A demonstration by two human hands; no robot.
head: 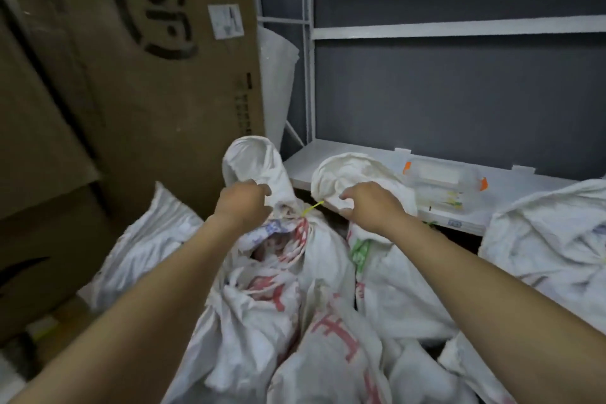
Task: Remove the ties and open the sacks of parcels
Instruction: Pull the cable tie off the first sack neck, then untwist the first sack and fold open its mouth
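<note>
A white woven sack (278, 289) with red printing stands in the middle, its neck bunched and cinched by a thin yellow tie (311, 208). My left hand (241, 203) grips the gathered cloth at the neck, just left of the tie. My right hand (367, 207) holds the folded top of a second white sack (387, 272) with green printing, right beside the tie's free end. The tie's tail points toward my right fingers; whether they touch it I cannot tell.
Large cardboard boxes (131, 92) lean at the left. A white metal shelf (459, 207) runs behind the sacks, carrying a clear plastic box with orange clips (442, 180). More white sacks lie at the left (147, 239) and at the right (551, 239).
</note>
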